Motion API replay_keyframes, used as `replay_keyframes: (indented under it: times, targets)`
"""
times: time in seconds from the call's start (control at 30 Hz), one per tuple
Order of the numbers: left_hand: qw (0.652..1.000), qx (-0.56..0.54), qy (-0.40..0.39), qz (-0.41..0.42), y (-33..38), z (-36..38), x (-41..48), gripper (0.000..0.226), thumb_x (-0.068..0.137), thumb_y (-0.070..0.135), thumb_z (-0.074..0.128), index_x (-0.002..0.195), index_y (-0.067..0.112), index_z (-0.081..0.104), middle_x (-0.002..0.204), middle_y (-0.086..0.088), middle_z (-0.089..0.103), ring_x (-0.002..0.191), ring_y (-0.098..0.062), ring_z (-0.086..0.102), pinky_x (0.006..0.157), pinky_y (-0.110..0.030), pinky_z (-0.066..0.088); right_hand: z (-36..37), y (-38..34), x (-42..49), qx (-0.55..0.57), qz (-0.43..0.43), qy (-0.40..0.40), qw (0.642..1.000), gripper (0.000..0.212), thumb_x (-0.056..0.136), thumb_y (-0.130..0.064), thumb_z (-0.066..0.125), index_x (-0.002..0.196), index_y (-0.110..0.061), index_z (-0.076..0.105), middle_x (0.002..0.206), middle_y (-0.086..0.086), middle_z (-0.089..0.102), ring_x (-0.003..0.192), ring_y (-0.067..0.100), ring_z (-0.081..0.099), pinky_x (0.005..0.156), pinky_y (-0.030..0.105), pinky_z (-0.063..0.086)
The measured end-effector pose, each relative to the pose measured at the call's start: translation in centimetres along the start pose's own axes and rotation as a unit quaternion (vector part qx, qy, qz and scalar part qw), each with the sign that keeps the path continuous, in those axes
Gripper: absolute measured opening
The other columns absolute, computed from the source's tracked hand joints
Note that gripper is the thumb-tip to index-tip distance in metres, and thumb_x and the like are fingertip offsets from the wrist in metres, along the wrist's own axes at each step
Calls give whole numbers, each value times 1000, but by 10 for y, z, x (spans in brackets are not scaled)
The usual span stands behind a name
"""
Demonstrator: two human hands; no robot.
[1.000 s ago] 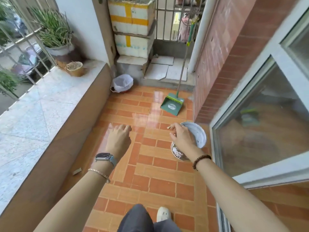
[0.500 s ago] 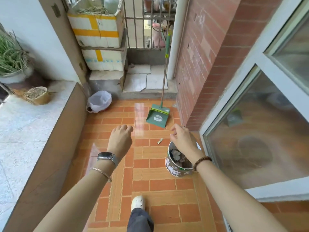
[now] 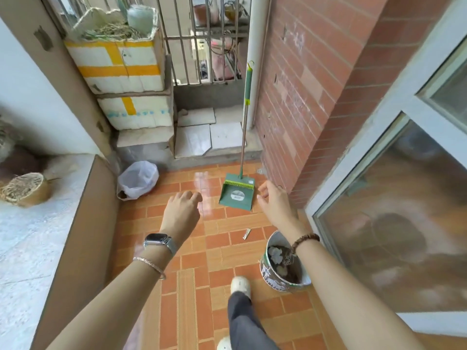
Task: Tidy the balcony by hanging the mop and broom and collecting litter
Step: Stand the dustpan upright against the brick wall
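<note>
Seen at nine o'clock on the ledge, a straw-filled basket (image 3: 24, 189); at ten o'clock on the tiled floor (image 3: 141, 218), a bin lined with a white bag (image 3: 137, 182). Stretched forward at centre, the left hand (image 3: 180, 210), loosely curled and empty, beside the green dustpan (image 3: 237, 195) standing at twelve o'clock, handle against the pipe. Raised at one o'clock, the right hand (image 3: 274, 204), fingers spread and holding nothing, above a scrap of litter (image 3: 246, 233) and, at five o'clock, a litter-filled paper bucket (image 3: 283, 270).

right forearm (image 3: 353, 286) hiding bucket (image 3: 273, 274) rim, litter scrap (image 3: 247, 233) unidentifiable
</note>
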State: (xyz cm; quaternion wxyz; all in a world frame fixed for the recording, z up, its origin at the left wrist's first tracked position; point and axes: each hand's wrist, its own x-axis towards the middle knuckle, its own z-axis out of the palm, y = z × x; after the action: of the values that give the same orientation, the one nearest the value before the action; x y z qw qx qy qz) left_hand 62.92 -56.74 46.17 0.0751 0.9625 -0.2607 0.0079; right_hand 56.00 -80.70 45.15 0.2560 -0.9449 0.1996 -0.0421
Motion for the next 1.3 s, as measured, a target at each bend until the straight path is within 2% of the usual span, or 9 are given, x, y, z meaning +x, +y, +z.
replay_keyframes:
  times: [0.13, 0.27, 0.57, 0.7, 0.83, 1.03, 1.17, 1.3]
  targets:
    - [1000, 12, -7, 5, -21, 4, 65, 36, 85, 6, 54, 119, 16, 58, 114, -6, 63, 104, -28, 55, 91, -36, 43, 10, -8, 65, 25, 2, 7, 1000, 15, 92, -22, 58, 106, -18, 54, 104, 1, 65, 89, 19, 63, 73, 42, 57]
    - [1000, 11, 5, 2, -41, 5, 138, 35, 84, 5, 52, 118, 15, 59, 111, -6, 63, 102, -27, 55, 89, -37, 44, 13, -17, 140, 34, -2, 23, 999, 13, 93, -22, 57, 105, -18, 54, 99, 0, 66, 82, 16, 61, 64, 33, 53]
    - [1000, -19, -1, 4, -76, -2, 272, 35, 83, 6, 56, 116, 14, 60, 115, -8, 63, 108, -30, 55, 92, -38, 42, 9, -48, 270, 43, 14, 21, 999, 15, 93, -22, 54, 108, -18, 55, 104, 1, 63, 91, 20, 62, 74, 40, 55]
    - [999, -28, 0, 18, -94, 3, 331, 35, 81, 7, 56, 116, 13, 60, 110, -10, 63, 104, -32, 56, 90, -39, 43, 13, -56, 319, 41, 33, 29, 998, 18, 93, -22, 56, 110, -17, 54, 105, 1, 64, 86, 19, 61, 70, 35, 53]
    - [998, -44, -7, 48, -110, 11, 395, 34, 84, 7, 54, 117, 13, 59, 112, -10, 63, 106, -31, 55, 92, -39, 43, 17, -60, 368, 54, 69, 49, 995, 21, 93, -24, 56, 112, -17, 52, 103, 2, 66, 85, 21, 63, 72, 40, 56]
    - [990, -80, -18, 112, -127, 15, 494, 30, 85, 12, 57, 115, 12, 60, 112, -9, 65, 106, -29, 56, 92, -39, 45, 18, -70, 438, 87, 140, 98, 981, 29, 92, -24, 59, 117, -14, 47, 104, 4, 68, 86, 22, 64, 72, 37, 55]
    - [980, -89, -23, 179, -120, 20, 551, 31, 87, 17, 57, 117, 12, 60, 111, -9, 66, 106, -30, 57, 92, -39, 45, 11, -69, 471, 119, 165, 144, 968, 39, 91, -22, 60, 124, -7, 47, 107, 11, 67, 96, 28, 64, 85, 42, 53]
    - [968, -115, -37, 220, -95, 27, 596, 32, 89, 21, 59, 119, 11, 60, 111, -10, 67, 105, -31, 58, 92, -41, 46, 2, -60, 498, 135, 192, 151, 960, 42, 93, -27, 59, 129, -10, 46, 114, 9, 65, 101, 24, 63, 88, 39, 52]
